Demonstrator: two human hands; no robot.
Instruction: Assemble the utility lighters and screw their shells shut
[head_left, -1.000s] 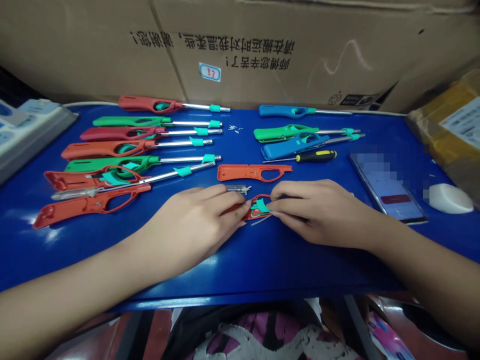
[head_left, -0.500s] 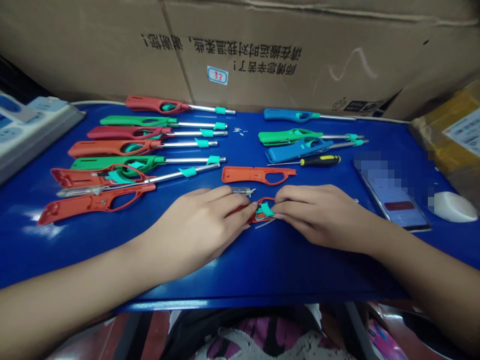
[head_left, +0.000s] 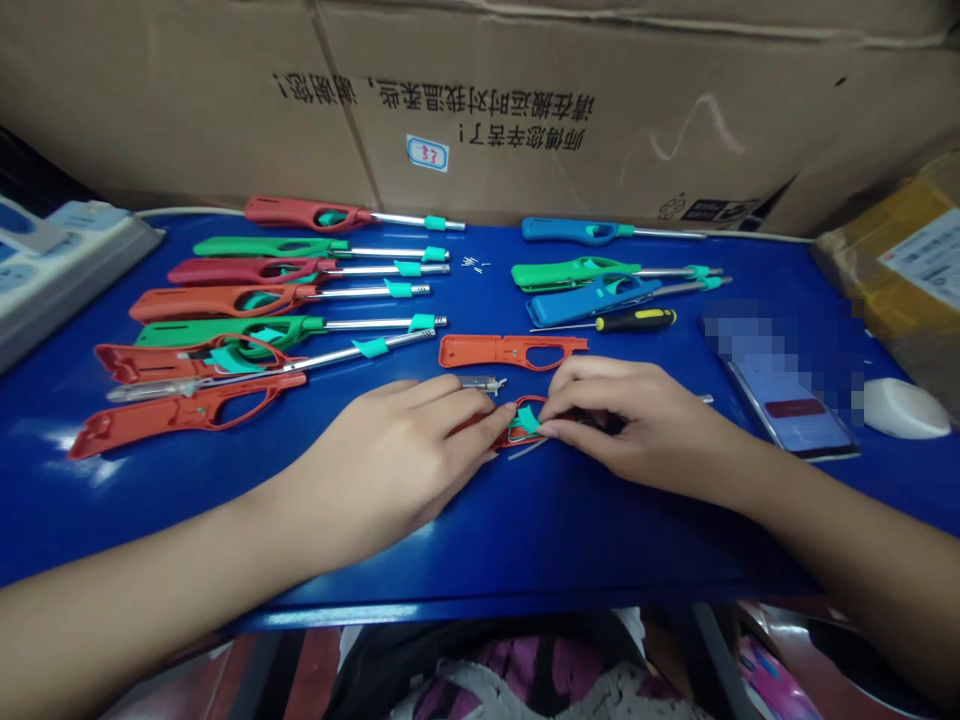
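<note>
Item: one orange lighter shell (head_left: 511,441), near centre, held by the left hand (head_left: 420,440), its green trigger (head_left: 528,419) pinched by the right hand (head_left: 637,425), seemingly for seating, which next calls for careful alignment.

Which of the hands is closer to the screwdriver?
Right. The right hand is just on the near side of the screwdriver; the left hand is farther off, toward the left.

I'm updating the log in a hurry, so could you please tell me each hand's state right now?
Left hand: closed, holding the orange lighter shell.
Right hand: pinched closed at the turquoise piece; whether it holds it cannot be told.
</note>
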